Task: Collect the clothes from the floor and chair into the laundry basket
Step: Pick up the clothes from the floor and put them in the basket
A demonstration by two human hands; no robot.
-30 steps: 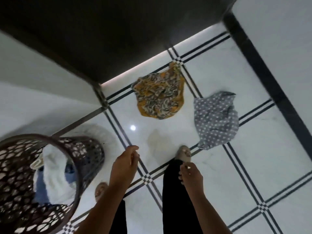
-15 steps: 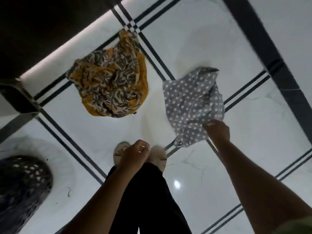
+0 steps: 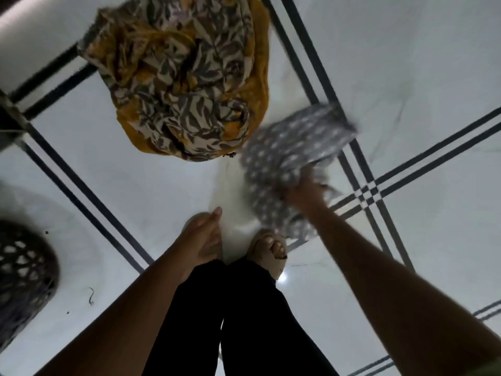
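Note:
A grey cloth with white dots is bunched and lifted off the white floor, blurred by motion, with my right hand shut on its lower part. A crumpled mustard-yellow garment with a leaf print lies on the floor just left of it, at the top of the view. My left hand hangs above my feet, fingers loosely apart, holding nothing. The dark woven laundry basket stands at the left edge, only its side showing.
My feet in pale sandals and black trousers stand in the lower middle. White floor tiles carry dark double stripes. A dark furniture edge sits at the left. A small bit of debris lies near the basket.
I bent lower toward the floor. My right hand closed on the dotted cloth and pulled it up and toward my feet. The basket slid to the left edge of view.

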